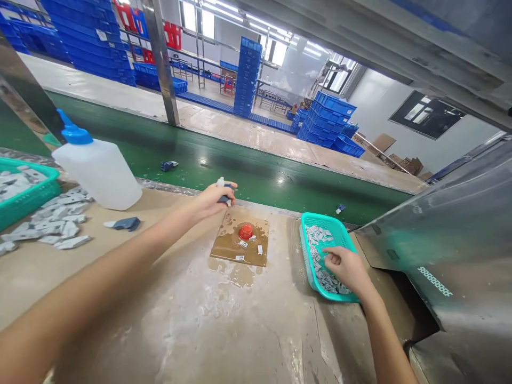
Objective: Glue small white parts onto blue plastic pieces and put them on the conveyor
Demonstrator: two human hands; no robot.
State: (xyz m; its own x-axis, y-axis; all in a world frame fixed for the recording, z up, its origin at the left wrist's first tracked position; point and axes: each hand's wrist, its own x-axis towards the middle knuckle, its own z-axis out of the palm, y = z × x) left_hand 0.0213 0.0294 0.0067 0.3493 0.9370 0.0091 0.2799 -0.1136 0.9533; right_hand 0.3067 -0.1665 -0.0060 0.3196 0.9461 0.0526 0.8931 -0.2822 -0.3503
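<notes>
Above the near edge of the green belt, my left hand (214, 201) is closed around a small dark blue and pale grey plastic part (224, 199). My right hand (344, 268) hovers over a turquoise basket (306, 261) of small grey plastic pieces (320, 234). Its fingers are curled towards the thumb, and whatever they may hold is hidden. Between the hands lies a wet brown board (224, 246) with a red round cap-like piece (245, 231) and several small grey pieces around it.
A white bottle with blue nozzle (100, 173) stands at left, beside loose grey pieces (60, 221), a blue-grey part (124, 224) and another turquoise basket (36, 197). Similar parts lie on the green belt (248, 170). A metal panel (452, 240) borders the right.
</notes>
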